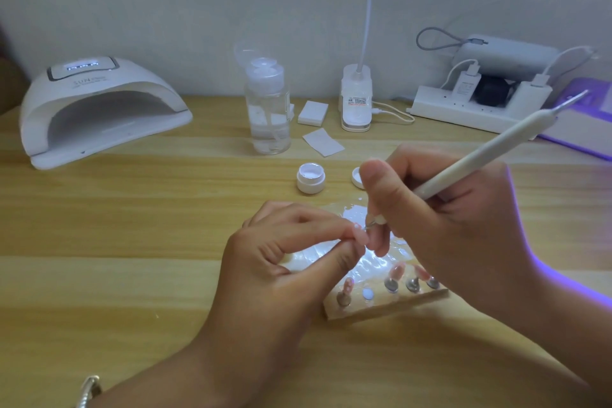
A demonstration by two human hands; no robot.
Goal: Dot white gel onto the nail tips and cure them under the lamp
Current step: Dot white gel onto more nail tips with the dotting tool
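The left hand [281, 252] pinches one nail tip [360, 235] in its grip above the counter [132, 242]. The right hand [447, 225] has its grip clamped on one dotting pen [480, 156], point at that tip. Four pegs [390, 285] stand in the wooden holder [381, 310], with one slot empty. One open gel pot [310, 179] and one lamp [99, 109] sit behind.

Dim, flat light. Glare pools on the pearly board [374, 263] just beneath my grip; a violet glow rims my right hand [457, 225] on its outer side. Far edges bow, softly blurred.
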